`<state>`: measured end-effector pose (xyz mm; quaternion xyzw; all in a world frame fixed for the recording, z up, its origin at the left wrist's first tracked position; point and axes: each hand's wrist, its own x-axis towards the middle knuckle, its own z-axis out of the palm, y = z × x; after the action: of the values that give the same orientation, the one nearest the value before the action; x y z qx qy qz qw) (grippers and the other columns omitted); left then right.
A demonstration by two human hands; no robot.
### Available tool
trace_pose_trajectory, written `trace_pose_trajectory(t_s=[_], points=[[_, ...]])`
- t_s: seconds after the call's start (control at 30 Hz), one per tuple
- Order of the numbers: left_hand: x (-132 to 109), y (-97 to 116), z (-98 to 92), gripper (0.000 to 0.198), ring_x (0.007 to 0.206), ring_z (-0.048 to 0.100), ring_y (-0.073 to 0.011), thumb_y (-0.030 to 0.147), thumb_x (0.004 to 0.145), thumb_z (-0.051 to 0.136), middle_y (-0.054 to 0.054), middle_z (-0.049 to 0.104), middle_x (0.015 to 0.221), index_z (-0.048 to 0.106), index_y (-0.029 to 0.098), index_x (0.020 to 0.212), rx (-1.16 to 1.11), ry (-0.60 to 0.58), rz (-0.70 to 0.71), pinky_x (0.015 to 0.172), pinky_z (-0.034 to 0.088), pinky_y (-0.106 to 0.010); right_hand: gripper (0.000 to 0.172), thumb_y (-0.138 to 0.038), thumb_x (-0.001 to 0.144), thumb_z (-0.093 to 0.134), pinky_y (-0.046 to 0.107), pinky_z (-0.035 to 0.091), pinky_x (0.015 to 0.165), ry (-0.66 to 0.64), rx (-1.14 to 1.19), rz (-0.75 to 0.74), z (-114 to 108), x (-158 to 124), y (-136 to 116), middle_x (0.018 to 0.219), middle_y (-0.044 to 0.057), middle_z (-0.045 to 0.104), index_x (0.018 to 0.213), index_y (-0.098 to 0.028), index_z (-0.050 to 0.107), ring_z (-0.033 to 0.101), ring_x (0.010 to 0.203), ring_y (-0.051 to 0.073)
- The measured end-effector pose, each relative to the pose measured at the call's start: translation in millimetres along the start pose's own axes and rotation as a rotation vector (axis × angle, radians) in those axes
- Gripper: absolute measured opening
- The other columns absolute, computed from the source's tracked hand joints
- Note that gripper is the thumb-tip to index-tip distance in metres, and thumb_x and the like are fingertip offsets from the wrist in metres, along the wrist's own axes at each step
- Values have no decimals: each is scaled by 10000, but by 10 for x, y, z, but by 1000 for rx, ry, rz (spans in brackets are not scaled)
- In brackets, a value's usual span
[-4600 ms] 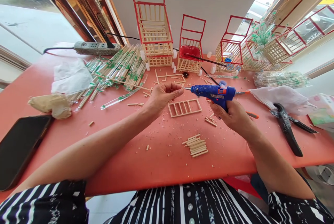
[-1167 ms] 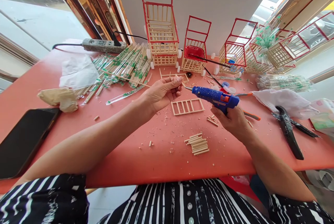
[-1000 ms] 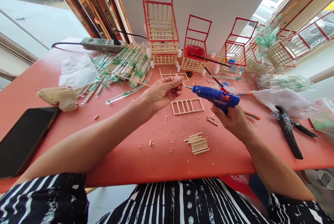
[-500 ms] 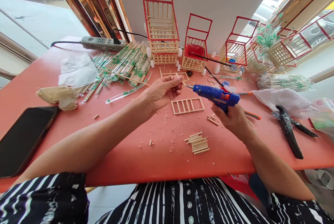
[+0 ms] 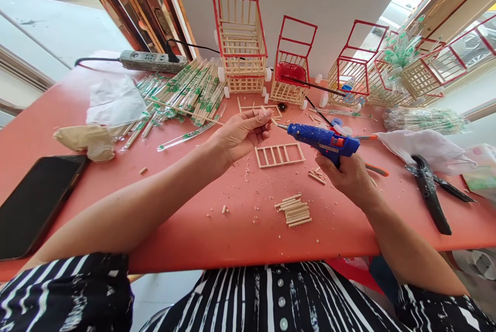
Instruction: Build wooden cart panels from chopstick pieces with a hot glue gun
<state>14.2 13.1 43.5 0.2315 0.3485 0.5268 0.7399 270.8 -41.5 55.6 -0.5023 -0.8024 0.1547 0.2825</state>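
Observation:
Between thumb and fingers, my left hand (image 5: 242, 136) pinches a short wooden stick (image 5: 273, 119). My right hand (image 5: 351, 179) is wrapped round the handle of a blue glue gun (image 5: 321, 138), whose nozzle points left at the end of that stick. Whether the tip touches the stick I cannot tell. Below them a small ladder-like stick frame (image 5: 279, 155) lies flat on the red table (image 5: 174, 228). Nearer the front edge is a pile of short cut sticks (image 5: 294, 210). Another partial stick frame (image 5: 253, 107) lies behind my left hand.
Model carts of sticks with red handles, such as the tall cart (image 5: 240, 37), stand along the back. Wrapped chopsticks (image 5: 182, 89) and a power strip (image 5: 153, 61) lie left, beyond a phone (image 5: 36, 203). Black-handled cutters (image 5: 430, 192) and a white cloth (image 5: 422, 151) are at right.
The view has shifted very slightly. Both hands keep the same hold, with the glue gun's nozzle still at the stick's end.

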Motion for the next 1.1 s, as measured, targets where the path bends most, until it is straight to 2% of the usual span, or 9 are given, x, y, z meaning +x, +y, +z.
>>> trace_pose_trajectory(t_s=[0.43,0.67,0.93,1.1], points=[[-1,2,9,253,626,613,-80,89,870,886,-6,663,649,716,130,687,2,20,15,610,479,-203,483,-651,1005,550,307,357,559,16,-11,-41,-7,21,-2,610,7,522,766,-231,536,455,565,163],[8,-17,-9,283,616,607,-78,91,868,888,-9,672,650,696,129,664,16,-6,12,599,472,-199,458,-619,1024,547,315,388,572,42,3,-52,-8,15,-8,561,-19,446,824,-215,627,415,531,161],[18,-22,-12,285,614,602,-72,79,826,919,10,646,644,700,133,652,16,10,36,605,472,-199,477,-627,1023,550,308,401,582,26,-2,-63,0,15,20,621,5,533,892,-191,690,479,579,170],[6,-16,-13,291,625,592,-74,107,843,914,-1,651,654,701,136,648,30,-8,37,623,470,-201,480,-633,1022,559,295,343,550,3,2,-83,1,20,22,597,-15,491,810,-208,622,394,551,142]])
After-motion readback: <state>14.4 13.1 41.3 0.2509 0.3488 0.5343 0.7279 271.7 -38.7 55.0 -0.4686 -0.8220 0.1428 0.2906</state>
